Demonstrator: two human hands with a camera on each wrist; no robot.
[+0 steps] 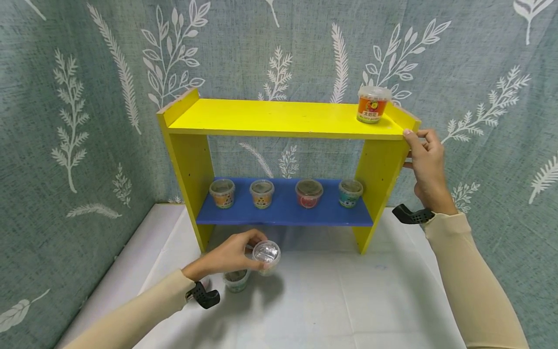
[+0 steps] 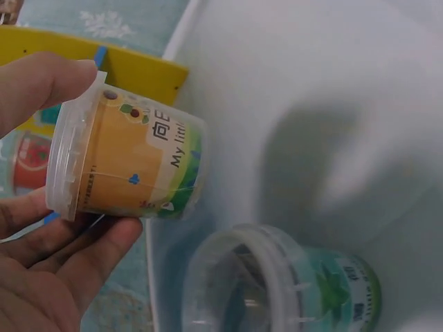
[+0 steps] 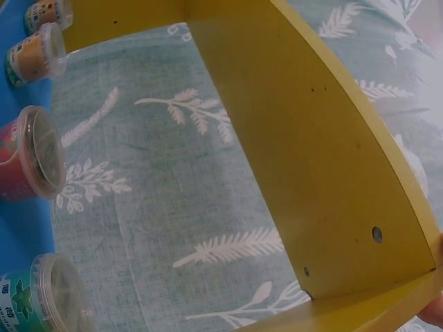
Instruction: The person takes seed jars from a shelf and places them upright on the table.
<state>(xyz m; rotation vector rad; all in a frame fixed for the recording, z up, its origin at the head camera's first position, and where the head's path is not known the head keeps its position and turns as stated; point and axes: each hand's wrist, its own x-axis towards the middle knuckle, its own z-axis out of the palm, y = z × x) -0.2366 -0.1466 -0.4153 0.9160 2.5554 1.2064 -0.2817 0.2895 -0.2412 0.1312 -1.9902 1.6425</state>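
My left hand (image 1: 237,251) holds a clear-lidded plastic cup (image 2: 142,152) with an orange label by its rim, thumb on one side and fingers on the other. In the head view this cup is over the white table, in front of the shelf. Just below it stands a green-labelled cup (image 2: 339,290) with a clear lid. My right hand (image 1: 428,160) grips the upper right corner of the yellow shelf (image 1: 279,116), its thumb at the top board's front edge. Close by, an orange-red cup (image 1: 372,105) sits on the top board's right end.
On the blue lower board (image 1: 283,216) stand several lidded cups: two orange ones (image 1: 224,198) at left, a red one (image 1: 309,198) and a teal one (image 1: 350,198) at right. Leaf-patterned cloth (image 1: 279,48) hangs behind. The white table (image 1: 314,300) spreads in front.
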